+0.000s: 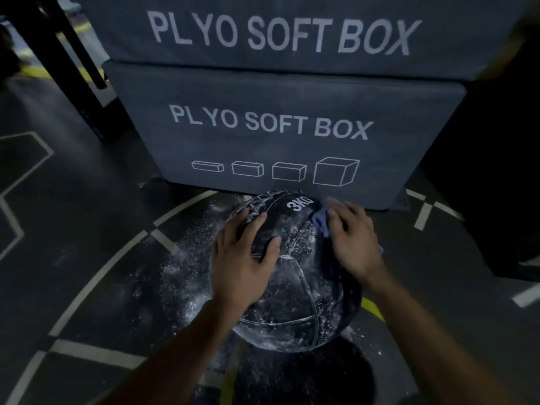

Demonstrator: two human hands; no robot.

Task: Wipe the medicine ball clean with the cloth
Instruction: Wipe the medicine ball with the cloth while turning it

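Note:
A black medicine ball (295, 290) marked 3KG sits on the dark floor, speckled with white powder. My left hand (244, 258) lies spread on the ball's upper left side, fingers straight. My right hand (352, 239) presses a pale blue cloth (320, 219) against the ball's upper right side; most of the cloth is hidden under the palm and fingers.
Two stacked grey foam boxes (271, 133) lettered PLYO SOFT BOX stand right behind the ball. White powder (181, 276) is scattered on the floor left of the ball. The floor has white lines (96, 279) and a yellow mark (372, 308). A dark rack post (73, 48) rises at back left.

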